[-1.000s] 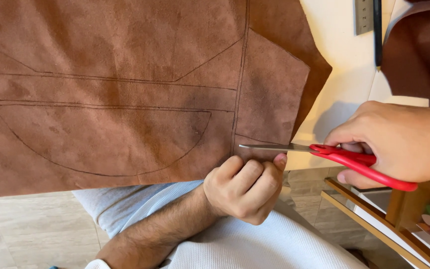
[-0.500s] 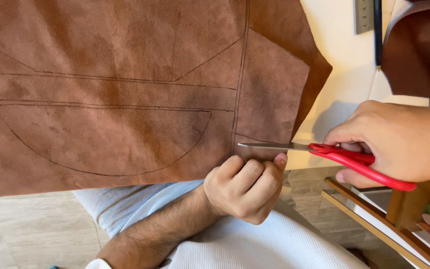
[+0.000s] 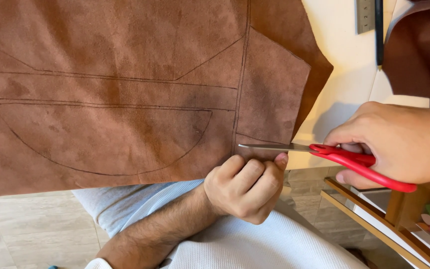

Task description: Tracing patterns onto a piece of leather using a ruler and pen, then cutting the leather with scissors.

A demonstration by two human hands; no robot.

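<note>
Grip: right hand (image 3: 399, 144), entering from 3 o'clock, fingers closed through the loops of red-handled steel scissors (image 3: 334, 155); blades nearly together, tip pointing to 9 o'clock along the lower edge of the hide. Left hand (image 3: 247, 189), at 6 o'clock, curled tight, pinching the narrow strip below the blades.

Work piece: large brown suede leather sheet (image 3: 125, 89), filling the upper left, overhanging the cream tabletop (image 3: 347, 74); marked with dark drawn lines, including a half-moon outline (image 3: 100, 137) at 8 o'clock and a vertical line at 12 o'clock. The blade lies across the corner panel, its tip near that line's foot.

Handling note: judged best done with the strip kept taut, blade following the drawn line, short bites, thumb clear of the edge.

Surroundings: grey metal ruler (image 3: 366, 15) at 1 o'clock; dark brown leather item (image 3: 419, 50) at 2 o'clock; wooden rack (image 3: 389, 224) at 4 o'clock; white ribbed garment (image 3: 255, 244) below.
</note>
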